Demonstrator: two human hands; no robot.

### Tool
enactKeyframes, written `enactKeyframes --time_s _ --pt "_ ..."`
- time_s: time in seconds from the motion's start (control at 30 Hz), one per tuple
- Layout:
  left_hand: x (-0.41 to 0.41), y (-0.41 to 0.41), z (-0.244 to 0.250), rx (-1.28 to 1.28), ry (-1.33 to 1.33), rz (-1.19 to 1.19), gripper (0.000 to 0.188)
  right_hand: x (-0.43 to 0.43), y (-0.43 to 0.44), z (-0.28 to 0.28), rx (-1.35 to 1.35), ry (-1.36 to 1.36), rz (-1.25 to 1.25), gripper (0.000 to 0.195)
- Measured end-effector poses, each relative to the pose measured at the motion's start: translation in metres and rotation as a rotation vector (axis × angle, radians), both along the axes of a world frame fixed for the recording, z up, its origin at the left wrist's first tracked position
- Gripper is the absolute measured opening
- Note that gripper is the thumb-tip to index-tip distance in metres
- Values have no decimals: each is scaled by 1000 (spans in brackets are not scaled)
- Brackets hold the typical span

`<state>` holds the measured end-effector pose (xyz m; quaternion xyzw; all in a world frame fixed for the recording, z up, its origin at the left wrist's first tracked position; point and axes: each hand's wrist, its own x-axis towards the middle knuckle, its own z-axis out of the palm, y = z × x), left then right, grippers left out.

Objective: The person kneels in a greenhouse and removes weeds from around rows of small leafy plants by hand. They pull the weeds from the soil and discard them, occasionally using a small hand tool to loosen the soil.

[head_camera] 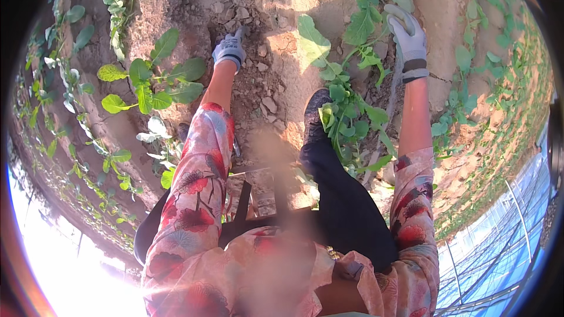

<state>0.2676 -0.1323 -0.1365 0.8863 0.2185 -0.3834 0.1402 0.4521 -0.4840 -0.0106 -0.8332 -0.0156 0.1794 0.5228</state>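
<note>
My left hand [229, 49], in a pale grey work glove with a dark-edged cuff, reaches down to loose, crumbly soil [241, 20]. Its fingertips touch the broken clods, and whether anything is held between them is not visible. My right hand [409, 37], gloved alike, is over a thin irrigation hose [395, 86] beside a row of leafy green plants [341, 83]. A gap shows between its curved fingers, with no object seen in it. A broad leaf [401, 0] lies just beyond those fingertips.
A young leafy plant [147, 83] stands left of my left forearm. My shoe [316, 112] is against the plant row. Between my legs is a dark-framed object [255, 198], partly blurred. Further crop rows [462, 59] and greenhouse framing [520, 211] lie to the right.
</note>
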Motion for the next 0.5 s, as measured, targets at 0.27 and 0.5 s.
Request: enactKeyframes --time_s 0.27,0.5 --pt "-6 -4 7 -5 33 -48 60 4 6 6 141 98 -92 30" --pt "-1 -16 -1 235 42 -341 47 16 5 -7 60 8 -164 32"
